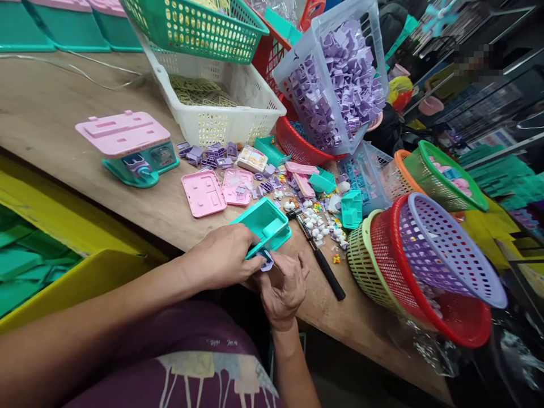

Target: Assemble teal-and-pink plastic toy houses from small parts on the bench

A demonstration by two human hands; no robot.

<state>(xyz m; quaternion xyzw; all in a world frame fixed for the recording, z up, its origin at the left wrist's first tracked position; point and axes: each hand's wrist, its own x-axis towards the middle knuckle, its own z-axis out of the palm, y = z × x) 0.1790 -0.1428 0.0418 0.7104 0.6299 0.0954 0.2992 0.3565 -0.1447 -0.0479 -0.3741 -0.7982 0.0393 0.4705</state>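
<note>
At the table's front edge, my left hand (225,254) grips the near end of an open teal plastic box (266,222). My right hand (284,289) pinches a small purple plastic part (266,262) against that end of the box. Fingers partly cover where the part meets the box, so I cannot tell whether it is seated. Just right of the box lies a black-handled hammer (321,258). Two flat pink plates (204,194) rest behind the box. A pink-topped teal toy piece (131,147) stands to the left.
Baskets crowd the back, including a clear one heaped with purple parts (352,79) and a white basket (229,122). Stacked round baskets (395,249) stand at right. Small white pieces (318,229) lie scattered mid-table. A yellow bin (106,277) of teal parts is at left.
</note>
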